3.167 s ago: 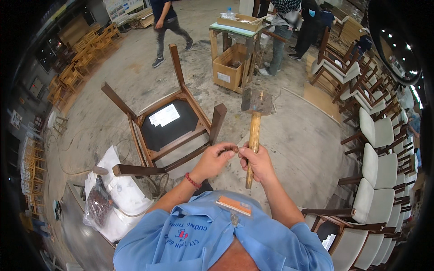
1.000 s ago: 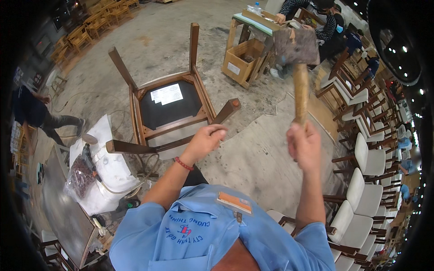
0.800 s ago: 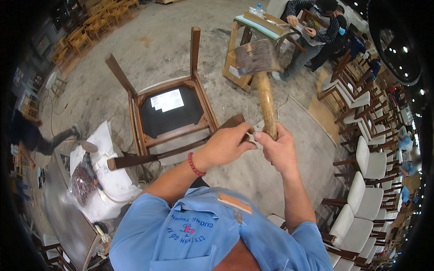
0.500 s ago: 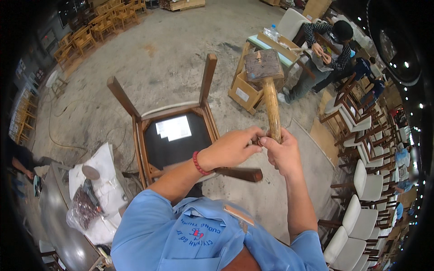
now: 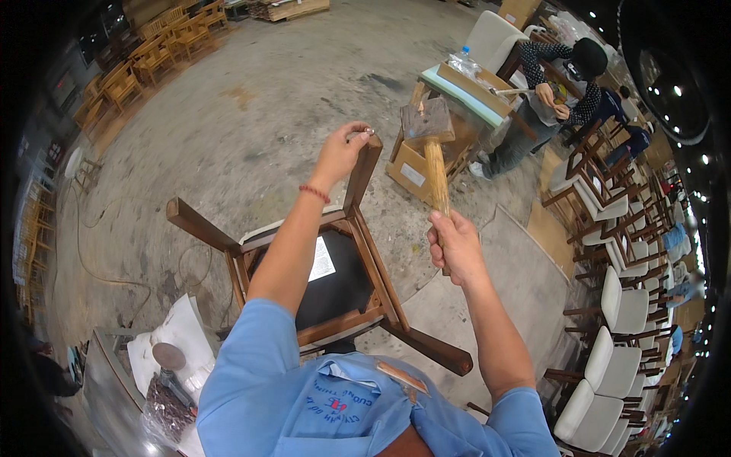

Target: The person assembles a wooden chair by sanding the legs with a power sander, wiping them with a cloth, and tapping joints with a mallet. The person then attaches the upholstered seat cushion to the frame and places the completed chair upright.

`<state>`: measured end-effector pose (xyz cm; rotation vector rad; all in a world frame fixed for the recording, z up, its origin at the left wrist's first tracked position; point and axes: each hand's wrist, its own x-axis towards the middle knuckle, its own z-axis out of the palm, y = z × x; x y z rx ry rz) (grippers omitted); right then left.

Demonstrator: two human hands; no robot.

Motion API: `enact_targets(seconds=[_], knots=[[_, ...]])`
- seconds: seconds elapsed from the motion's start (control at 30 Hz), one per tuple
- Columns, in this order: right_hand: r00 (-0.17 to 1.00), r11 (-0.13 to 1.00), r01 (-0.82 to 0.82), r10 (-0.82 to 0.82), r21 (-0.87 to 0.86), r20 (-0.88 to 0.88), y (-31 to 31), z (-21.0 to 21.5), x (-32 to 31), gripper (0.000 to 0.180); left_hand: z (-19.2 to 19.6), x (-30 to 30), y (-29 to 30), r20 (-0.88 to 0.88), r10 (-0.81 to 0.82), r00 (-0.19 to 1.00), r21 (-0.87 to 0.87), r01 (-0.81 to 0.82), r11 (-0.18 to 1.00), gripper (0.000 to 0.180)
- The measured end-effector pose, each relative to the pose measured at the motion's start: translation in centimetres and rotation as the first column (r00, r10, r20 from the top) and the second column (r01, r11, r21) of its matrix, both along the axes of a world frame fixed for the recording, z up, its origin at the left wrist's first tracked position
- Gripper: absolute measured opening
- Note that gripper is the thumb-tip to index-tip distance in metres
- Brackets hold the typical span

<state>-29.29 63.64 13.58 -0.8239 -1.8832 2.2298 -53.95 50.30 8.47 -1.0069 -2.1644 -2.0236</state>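
Concrete floor [image 5: 251, 114], white label [image 5: 323, 259] under upturned chair [image 5: 358, 259], cardboard box [image 5: 415, 164] behind mallet [image 5: 430, 145]

Even daylight, soft shadows (fisheye-bent, dark edges)

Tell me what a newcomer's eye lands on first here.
The upturned wooden chair in the centre, legs in the air. The left hand pinches a small metal piece at the tip of one leg, and the right hand holds a wooden mallet raised beside it. White-seated chairs line the right edge.
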Motion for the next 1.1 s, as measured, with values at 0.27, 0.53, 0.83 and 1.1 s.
enact_targets(seconds=[0.27, 0.53, 0.83, 1.1], knots=[[0.995, 0.987, 0.004, -0.02, 0.158, 0.101, 2.1, -1.1, 1.0, 0.022, -1.2, -3.2, 2.0, 0.459, -0.373, 0.806, 0.099, 0.37, 0.924, 0.025], [0.993, 0.933, -0.073, 0.034, 0.353, 0.114, 2.9, 0.8, -0.3, 0.034, -2.3, -3.8, 1.6, 0.443, -0.397, 0.804, 0.129, 0.381, 0.915, 0.027], [0.983, 0.458, -0.122, 0.181, 0.881, 0.043, 4.1, 2.7, -4.7, 0.05, -3.8, -4.5, 2.4, 0.434, -0.464, 0.772, 0.227, 0.404, 0.886, 0.036], [0.705, 0.84, 0.403, -0.033, 0.363, -0.708, 1.2, 12.5, -3.7, 0.046, -8.5, -3.6, 0.5, 0.576, -0.432, 0.694, 0.376, 0.244, 0.894, 0.051]])
